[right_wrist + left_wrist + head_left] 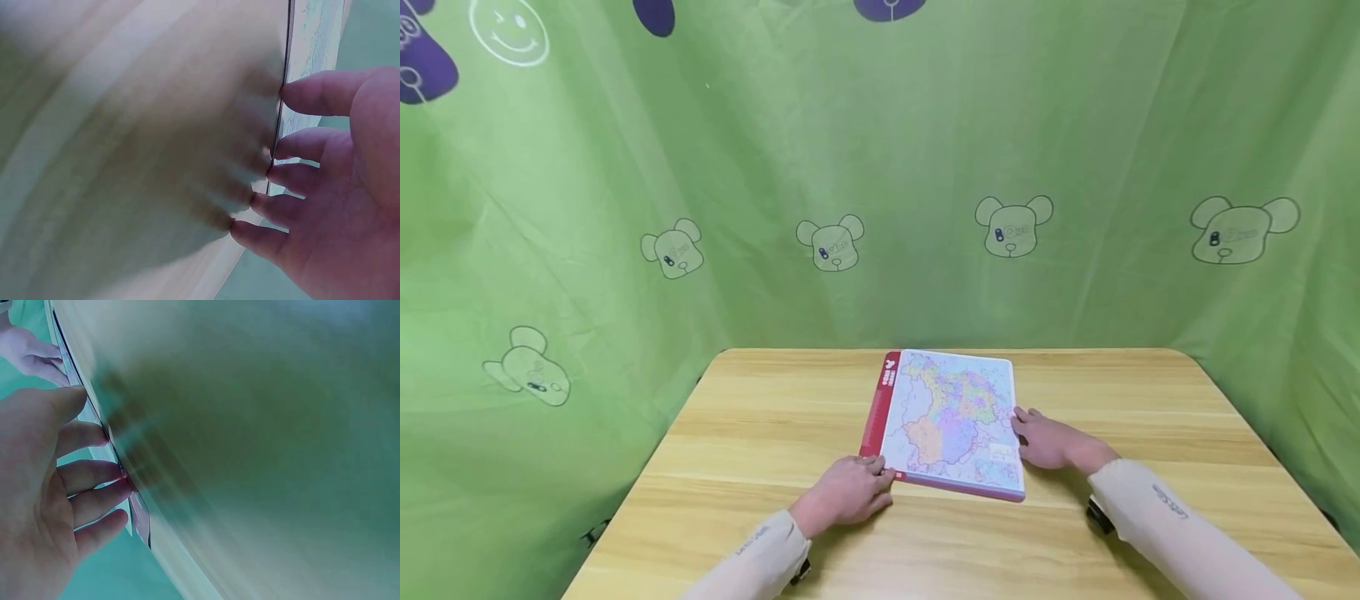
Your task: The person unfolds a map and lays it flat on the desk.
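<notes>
Small dark lettering on each pale sleeve, too small to read, red strip along the map board carrying yellow characters (illegible at this size), no other readable text

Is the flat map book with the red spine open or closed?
Closed: the map book with the red spine lies flat on the wooden table, showing only its cover.

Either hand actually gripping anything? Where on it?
No grip. The left hand touches the map board at its near left corner; the right hand touches its right edge.
</notes>
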### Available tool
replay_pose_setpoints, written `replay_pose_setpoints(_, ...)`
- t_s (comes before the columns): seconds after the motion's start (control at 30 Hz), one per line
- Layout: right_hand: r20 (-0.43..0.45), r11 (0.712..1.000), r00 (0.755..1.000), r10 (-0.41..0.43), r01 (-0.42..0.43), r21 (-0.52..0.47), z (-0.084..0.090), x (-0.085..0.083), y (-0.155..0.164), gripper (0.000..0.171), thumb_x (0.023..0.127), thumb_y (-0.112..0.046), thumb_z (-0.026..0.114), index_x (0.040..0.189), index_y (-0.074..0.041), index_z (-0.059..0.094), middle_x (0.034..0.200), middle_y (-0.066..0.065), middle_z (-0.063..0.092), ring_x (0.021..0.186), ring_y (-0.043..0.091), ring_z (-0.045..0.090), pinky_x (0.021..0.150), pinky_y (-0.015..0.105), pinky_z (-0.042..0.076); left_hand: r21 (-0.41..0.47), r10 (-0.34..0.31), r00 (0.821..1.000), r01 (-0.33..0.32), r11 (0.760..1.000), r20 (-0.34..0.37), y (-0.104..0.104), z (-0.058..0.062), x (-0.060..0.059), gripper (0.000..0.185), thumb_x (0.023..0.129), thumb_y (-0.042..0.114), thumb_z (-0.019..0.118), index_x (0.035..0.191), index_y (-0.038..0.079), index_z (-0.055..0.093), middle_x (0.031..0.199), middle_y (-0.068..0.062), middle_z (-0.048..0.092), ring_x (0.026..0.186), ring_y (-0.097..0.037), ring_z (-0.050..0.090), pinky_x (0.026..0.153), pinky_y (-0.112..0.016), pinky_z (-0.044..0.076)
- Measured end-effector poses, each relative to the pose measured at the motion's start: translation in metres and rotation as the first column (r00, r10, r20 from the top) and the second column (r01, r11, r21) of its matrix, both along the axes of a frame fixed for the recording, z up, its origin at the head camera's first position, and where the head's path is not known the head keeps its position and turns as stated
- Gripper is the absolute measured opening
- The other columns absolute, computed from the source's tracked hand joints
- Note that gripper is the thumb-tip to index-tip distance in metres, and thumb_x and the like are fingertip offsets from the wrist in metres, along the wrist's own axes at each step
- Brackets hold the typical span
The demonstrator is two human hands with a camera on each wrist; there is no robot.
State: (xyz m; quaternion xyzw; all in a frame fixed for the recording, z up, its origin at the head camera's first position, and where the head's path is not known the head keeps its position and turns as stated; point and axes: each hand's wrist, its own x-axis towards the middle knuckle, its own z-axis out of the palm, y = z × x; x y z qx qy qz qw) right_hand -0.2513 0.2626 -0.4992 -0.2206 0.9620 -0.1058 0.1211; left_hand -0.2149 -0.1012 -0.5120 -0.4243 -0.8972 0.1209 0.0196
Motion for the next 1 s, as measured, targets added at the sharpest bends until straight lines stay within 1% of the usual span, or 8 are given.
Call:
replay_pose_setpoints(0.23, 0.030, 1.000, 0.999, -0.011, 0.011, 0.009, 0.002, -0.005, 0.002, 0.055, 0.091, -0.013, 0.049, 0.136, 0.017, 0.036, 0.143, 0.039, 0.023, 0.128, 0.059, 0.020, 0.106, 0.063, 0.020, 0.019, -0.018, 1.000, 0.018, 1.000, -0.009, 0.004, 0.001, 0.004, 0.047, 0.098, 0.045, 0.043, 0.133, 0.018, 0.056, 0.133, -0.006, 0.055, 0.122, -0.020, 0.051, 0.098, -0.037, 0.044)
replay_pose_setpoints(0.33, 0.036, 1.000, 0.999, -0.015, 0.015, 0.014, 0.003, -0.006, 0.002, 0.055, 0.091, -0.013, 0.049, 0.136, 0.016, 0.036, 0.143, 0.038, 0.023, 0.128, 0.059, 0.019, 0.106, 0.063, 0.019, 0.025, -0.028, 0.999, 0.029, 0.999, -0.025, 0.005, 0.001, 0.005, 0.045, 0.098, 0.045, 0.044, 0.132, 0.018, 0.057, 0.130, -0.006, 0.057, 0.120, -0.019, 0.053, 0.097, -0.036, 0.045)
replay_pose_setpoints(0.6, 0.044, 1.000, 0.999, -0.028, 0.027, 0.015, 0.004, -0.010, 0.004, 0.058, 0.088, -0.012, 0.050, 0.136, 0.017, 0.035, 0.144, 0.037, 0.022, 0.129, 0.059, 0.018, 0.106, 0.063, 0.019, 0.018, -0.045, 0.999, 0.045, 0.999, -0.013, 0.009, 0.004, 0.008, 0.046, 0.098, 0.045, 0.043, 0.133, 0.018, 0.056, 0.131, -0.008, 0.056, 0.121, -0.020, 0.052, 0.098, -0.033, 0.044)
replay_pose_setpoints(0.73, 0.042, 1.000, 0.999, -0.028, 0.028, 0.010, 0.003, -0.011, 0.005, 0.058, 0.089, -0.013, 0.051, 0.136, 0.016, 0.035, 0.144, 0.037, 0.023, 0.129, 0.058, 0.019, 0.107, 0.062, 0.019, 0.049, -0.056, 0.998, 0.056, 0.997, -0.016, 0.008, 0.004, 0.007, 0.044, 0.098, 0.044, 0.044, 0.132, 0.018, 0.057, 0.127, -0.007, 0.058, 0.116, -0.020, 0.056, 0.094, -0.033, 0.047)
replay_pose_setpoints(0.83, 0.030, 1.000, 0.999, -0.025, 0.025, 0.005, 0.003, -0.011, 0.006, 0.058, 0.089, -0.014, 0.050, 0.137, 0.016, 0.035, 0.144, 0.036, 0.023, 0.130, 0.058, 0.019, 0.107, 0.062, 0.019, 0.085, -0.051, 0.999, 0.050, 0.995, 0.002, 0.007, 0.004, 0.005, 0.043, 0.098, 0.043, 0.046, 0.130, 0.018, 0.059, 0.126, -0.007, 0.059, 0.110, -0.020, 0.060, 0.090, -0.033, 0.050)
replay_pose_setpoints(1.0, -0.003, 1.000, 1.000, -0.020, 0.020, -0.015, -0.001, -0.010, 0.006, 0.055, 0.092, -0.014, 0.049, 0.137, 0.015, 0.036, 0.144, 0.036, 0.026, 0.129, 0.057, 0.022, 0.107, 0.061, 0.020, 0.138, -0.003, 0.997, -0.008, 0.990, 0.083, 0.004, 0.005, 0.001, 0.040, 0.098, 0.041, 0.047, 0.127, 0.017, 0.061, 0.129, -0.005, 0.058, 0.110, -0.020, 0.060, 0.092, -0.035, 0.049)
